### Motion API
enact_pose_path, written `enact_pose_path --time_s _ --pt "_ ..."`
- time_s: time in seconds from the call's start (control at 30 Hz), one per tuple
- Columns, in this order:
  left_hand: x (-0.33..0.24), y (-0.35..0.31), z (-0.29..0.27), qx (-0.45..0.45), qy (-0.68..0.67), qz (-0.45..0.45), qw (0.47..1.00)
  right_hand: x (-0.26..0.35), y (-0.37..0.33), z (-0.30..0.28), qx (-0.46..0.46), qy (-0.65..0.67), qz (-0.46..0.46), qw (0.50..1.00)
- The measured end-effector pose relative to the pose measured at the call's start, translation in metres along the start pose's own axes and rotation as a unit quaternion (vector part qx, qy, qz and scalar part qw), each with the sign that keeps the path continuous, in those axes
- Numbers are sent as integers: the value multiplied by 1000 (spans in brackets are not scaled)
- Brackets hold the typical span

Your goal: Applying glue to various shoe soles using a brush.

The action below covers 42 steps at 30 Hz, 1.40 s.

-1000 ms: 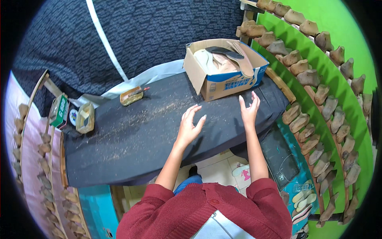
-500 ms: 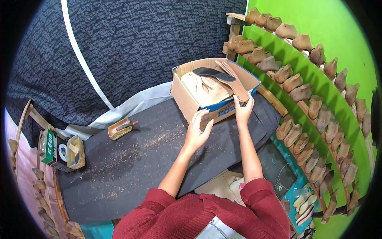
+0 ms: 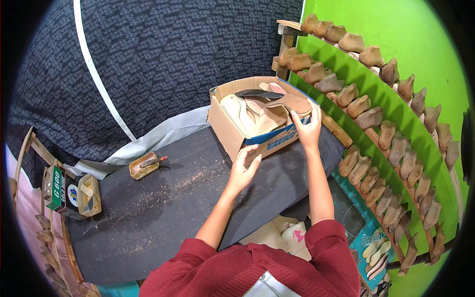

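Note:
A cardboard box (image 3: 228, 129) with a blue rim stands at the far right of the dark-covered table, filled with loose shoe insoles in cream, tan and black. My right hand (image 3: 309, 129) is at the box's right side, thumb and fingers closed on the wide end of a tan insole (image 3: 296, 102). That insole lies low among the others, its far end near a black piece (image 3: 258, 93). My left hand (image 3: 242, 171) hovers by the box's near left corner, fingers apart and holding nothing. Whether its fingertips touch the cardboard I cannot tell.
Wooden shoe lasts (image 3: 368, 119) line several racks along the green wall at right. On the table are a small tray with a red-tipped tool (image 3: 144, 166), an open container (image 3: 90, 195), a green-and-black box (image 3: 62, 190) and scattered shavings. More insoles (image 3: 378, 257) lie at lower right.
The tan insole has tipped down into the box, with my right hand still on its end. My left hand has dropped slightly away from the box's front. The view has shifted a little.

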<state>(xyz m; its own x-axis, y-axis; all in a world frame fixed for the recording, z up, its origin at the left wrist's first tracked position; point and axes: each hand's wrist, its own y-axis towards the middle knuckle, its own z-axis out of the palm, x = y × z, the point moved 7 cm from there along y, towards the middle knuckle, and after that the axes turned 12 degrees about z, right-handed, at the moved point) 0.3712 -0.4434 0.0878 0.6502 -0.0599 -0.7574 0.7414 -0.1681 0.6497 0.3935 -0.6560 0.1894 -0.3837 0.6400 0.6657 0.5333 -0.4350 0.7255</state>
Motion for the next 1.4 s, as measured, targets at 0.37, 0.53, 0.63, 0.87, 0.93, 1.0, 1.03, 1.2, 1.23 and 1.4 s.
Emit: enact_pose_path --time_s 0.37,0.53,0.63,0.87,0.93,1.0,1.03,1.2,1.23,1.4 --pt "-20 -32 11 -12 -181 -156 971 27 -34 -48 18 105 15 994" --pt "-25 -64 21 -8 -260 -232 937 44 -65 -80 30 216 22 976" --pt "-34 -82 28 -32 -370 -243 896 50 -92 -96 46 265 37 962" --pt "-46 -130 21 -149 -563 -230 780 52 -168 -147 95 382 117 912" --pt "-47 -154 18 -180 -624 -225 727 45 -194 -154 131 427 164 880" --pt "-55 -171 14 -194 -682 -200 677 34 -220 -158 147 412 190 879" --pt "-58 -184 8 -229 -682 -201 665 28 -234 -158 158 418 213 869" --pt "-70 -234 -35 -275 -681 -167 658 13 -282 -140 277 426 312 803" --pt "-74 -241 -46 -277 -680 -158 660 16 -288 -132 312 421 317 791" --pt "-86 -276 -111 -344 -629 -126 685 31 -313 -77 420 390 308 760"
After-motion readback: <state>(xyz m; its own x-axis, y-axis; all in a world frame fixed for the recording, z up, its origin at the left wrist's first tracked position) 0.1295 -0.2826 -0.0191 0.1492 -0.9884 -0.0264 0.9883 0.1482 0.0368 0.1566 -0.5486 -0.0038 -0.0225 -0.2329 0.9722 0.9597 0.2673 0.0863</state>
